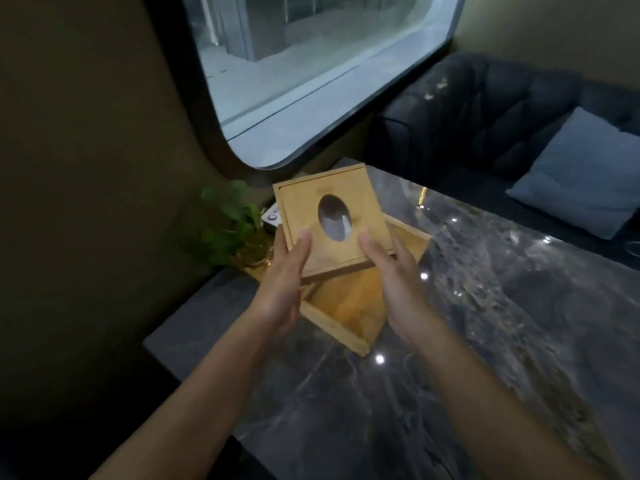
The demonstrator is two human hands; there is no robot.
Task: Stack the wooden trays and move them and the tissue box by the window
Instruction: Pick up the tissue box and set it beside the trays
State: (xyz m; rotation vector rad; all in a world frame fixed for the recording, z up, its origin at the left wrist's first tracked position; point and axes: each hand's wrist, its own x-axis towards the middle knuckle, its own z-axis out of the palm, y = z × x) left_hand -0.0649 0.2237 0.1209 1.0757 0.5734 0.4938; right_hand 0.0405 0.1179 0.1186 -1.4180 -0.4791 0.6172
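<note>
While both hands carry the wooden tissue box (332,223) above the counter (485,323), the step in hand looks like the move of the box toward the window (311,64). Left hand (284,289) clamps the box's left edge, thumb on the lid, fingers (282,242) wrapped under and along the side. Right hand (394,285) grips the near right corner, thumb on top, the rest underneath and hidden. Box is tilted, lid with the oval opening facing the camera, clear of the counter.

Directly below it, at about 6 o'clock from the box, sits the wooden tray (349,310) on the counter, open side up. Whether it is one tray or a stack already nested, cannot tell; only one rim reads clearly. Tray lies near the counter's left edge, close under the window.

Potted plant (232,223) stands at 9 o'clock from the box, with a small white item beside it, too blurred to name. Dark sofa (485,109) with a blue cushion (581,174) at 2 o'clock.

Next move, as a judgement: lower the box level, either into the tray or onto bare counter at 12 o'clock by the window, clear of the plant leaves, then release both grips.
</note>
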